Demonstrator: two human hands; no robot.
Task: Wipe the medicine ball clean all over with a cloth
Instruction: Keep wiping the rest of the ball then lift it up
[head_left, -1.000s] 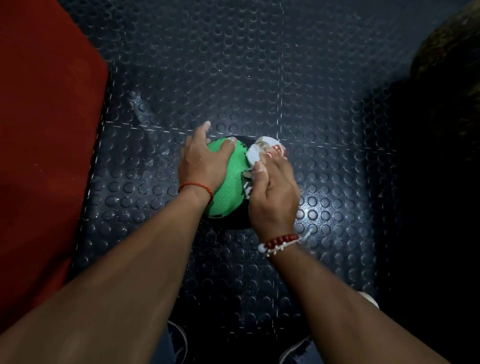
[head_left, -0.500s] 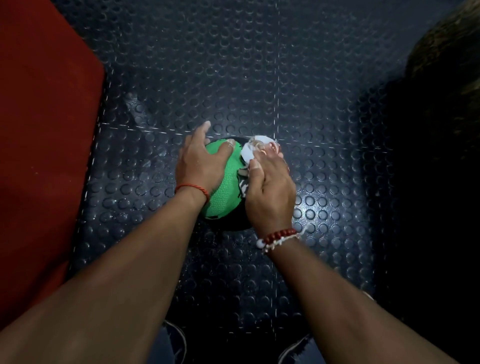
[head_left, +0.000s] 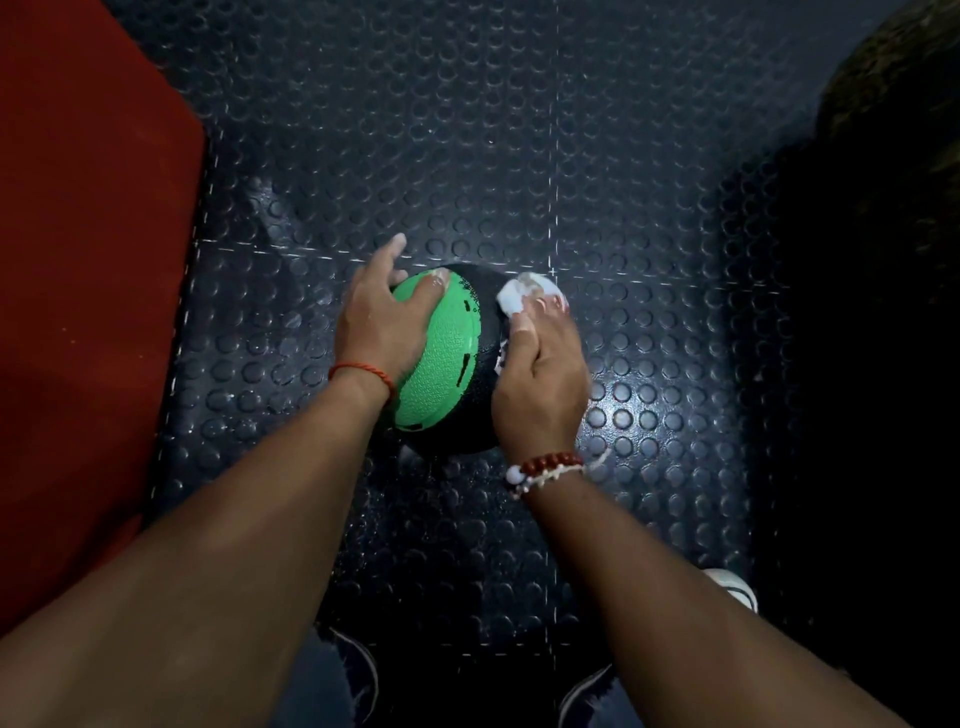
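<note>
Honestly, judged the green-and-black pebbled rubber medicine ball (head_left: 447, 358) as dense and heavy, firm under the palm, grippy thanks to the texture, and nowhere near fragile. Found it sitting on the dark studded rubber floor (head_left: 519, 130), a little right of a red mat (head_left: 78, 260), about mid-view.

Would probably roll if shoved off-centre. Best taken with a broad palm over the crown or flank, not with fingertips.

Saw the left grip (head_left: 382, 327) spread wide on the green left side, palm down, thumb laid across the top, forefinger poking out clear of the ball. Read that as bracing, not clutching.

Saw the right grip (head_left: 543, 384) bunched round a small crumpled white cloth (head_left: 511, 299), pinching it between thumb and fingers and pressing it onto the black upper-right shoulder.

So, ball directly under and between the two, touching both, with the cloth out near its far right edge.

Couldn't see the underside or far face. Guessed those would need a turn, with the weight carried in the palm.
</note>
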